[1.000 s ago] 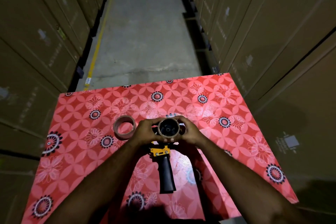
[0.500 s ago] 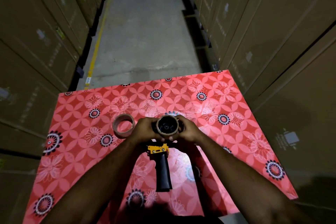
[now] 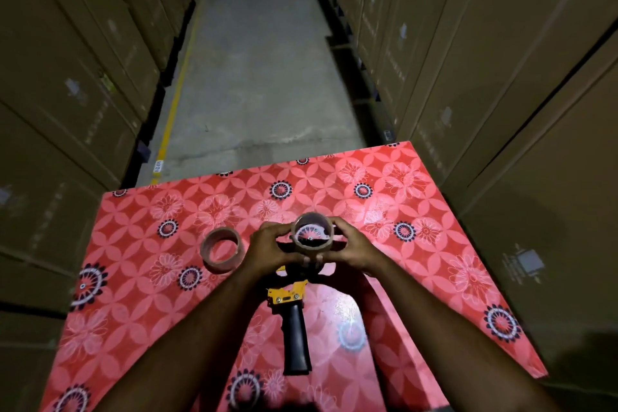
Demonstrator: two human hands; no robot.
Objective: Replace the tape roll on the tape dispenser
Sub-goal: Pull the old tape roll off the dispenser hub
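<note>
**Both hands grip a tape core above the dispenser**

The tape dispenser (image 3: pixel 290 318) lies on the red patterned table (image 3: pixel 140 294), its black handle pointing toward the person. Both forearms reach in over the handle. Beyond it, the left hand (image 3: pixel 267 246) and right hand (image 3: pixel 351 246) curl their fingers round a thin tape core (image 3: pixel 311 234) from either side, thumbs beneath, just above the dispenser's head. Left of the dispenser's head, a tape roll (image 3: pixel 221 249) lies on the table. Farther off, cardboard boxes (image 3: pixel 67 77) line a concrete aisle (image 3: pixel 257 77).
</note>
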